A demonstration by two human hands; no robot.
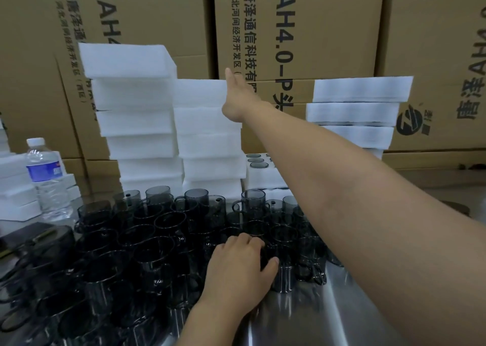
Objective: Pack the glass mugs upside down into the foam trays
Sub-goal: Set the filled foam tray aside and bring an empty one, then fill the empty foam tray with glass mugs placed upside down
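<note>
Several dark smoked glass mugs stand crowded on the metal table, most of them upright. My left hand lies over one mug at the near right edge of the group, with fingers curled over its rim and the thumb on its side. My right arm reaches far forward. My right hand is at the right edge of the top foam tray of the middle stack; its thumb points up and its fingers are hidden behind the tray. A foam tray behind the mugs holds upside-down mugs.
A taller foam stack stands at the left and another at the right. Printed cardboard boxes wall off the back. A water bottle and more foam pieces sit far left, beside a dark flat object.
</note>
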